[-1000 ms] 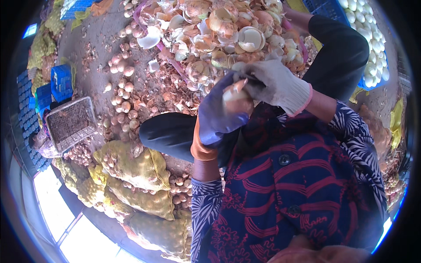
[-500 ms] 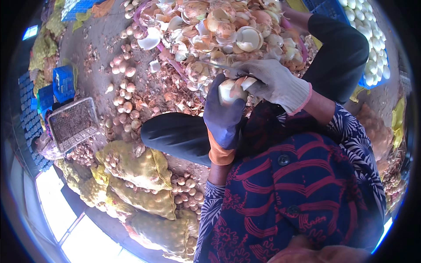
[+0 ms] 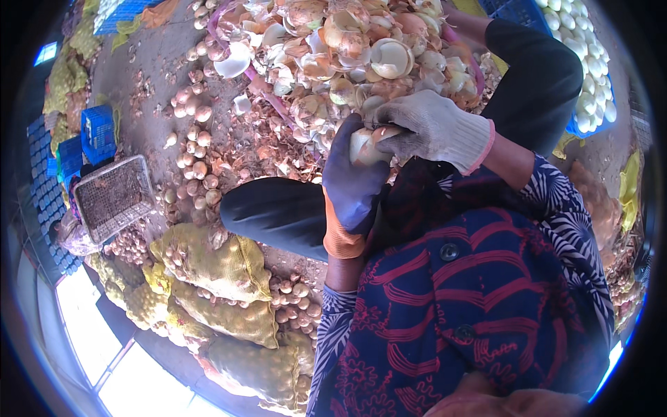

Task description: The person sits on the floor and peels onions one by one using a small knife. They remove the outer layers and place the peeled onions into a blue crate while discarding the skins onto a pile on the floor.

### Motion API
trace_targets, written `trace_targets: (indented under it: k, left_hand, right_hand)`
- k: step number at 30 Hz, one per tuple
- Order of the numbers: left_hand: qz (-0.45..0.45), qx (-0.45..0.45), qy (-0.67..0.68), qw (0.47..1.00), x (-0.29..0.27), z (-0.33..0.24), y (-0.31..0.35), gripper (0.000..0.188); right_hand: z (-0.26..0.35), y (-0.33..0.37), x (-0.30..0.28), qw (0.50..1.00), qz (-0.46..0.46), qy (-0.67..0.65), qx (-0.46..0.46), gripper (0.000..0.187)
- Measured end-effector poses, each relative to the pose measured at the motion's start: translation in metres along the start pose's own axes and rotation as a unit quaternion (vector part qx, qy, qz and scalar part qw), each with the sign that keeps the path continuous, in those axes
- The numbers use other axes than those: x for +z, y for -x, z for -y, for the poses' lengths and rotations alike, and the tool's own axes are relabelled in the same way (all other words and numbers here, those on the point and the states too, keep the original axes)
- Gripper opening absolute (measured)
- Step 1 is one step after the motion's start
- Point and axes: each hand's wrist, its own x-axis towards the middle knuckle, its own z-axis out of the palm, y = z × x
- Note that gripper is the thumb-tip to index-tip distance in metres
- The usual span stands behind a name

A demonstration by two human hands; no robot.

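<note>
A partly peeled onion (image 3: pixel 362 147), white with some brown skin, sits in my left hand (image 3: pixel 353 182), which is closed around it in a purple-blue glove with an orange cuff. My right hand (image 3: pixel 434 131), in a pale knit glove with a pink hem, is closed at the onion's right side. Its thumb and fingers pinch a flap of onion skin (image 3: pixel 388 132). The knife seen in this hand half a second ago is mostly hidden now. Just beyond both hands rises a large heap of onion skins (image 3: pixel 340 52).
Loose onions (image 3: pixel 198 139) and scattered peelings lie on the floor to the left. Full yellow mesh sacks (image 3: pixel 215 260) rest at the lower left, below a grey crate (image 3: pixel 117 198). A blue crate (image 3: pixel 582 125) at the upper right holds peeled white onions. My bent legs flank the work.
My right hand has drawn in over the onion, covering more of it. The knife blade that pointed left across the heap no longer shows clearly. My left hand keeps its hold.
</note>
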Motion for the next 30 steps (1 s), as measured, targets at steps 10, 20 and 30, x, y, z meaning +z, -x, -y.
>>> trace_targets:
  k: [10,20,30]
  left_hand:
    - [0.064,0.045,-0.023,0.997,-0.010,0.004,0.001,0.087]
    - [0.052,0.110,-0.098,0.988,-0.011,-0.010,-0.004,0.075]
    - [0.085,0.086,-0.008,0.993,-0.001,-0.006,0.016,0.082]
  right_hand:
    - [-0.004,-0.005,0.005,0.987,-0.029,-0.060,0.148,0.038]
    - [0.014,0.007,-0.009,0.978,-0.025,-0.173,0.116,0.043]
    - [0.022,0.003,-0.017,0.971,0.015,-0.182,0.152,0.030]
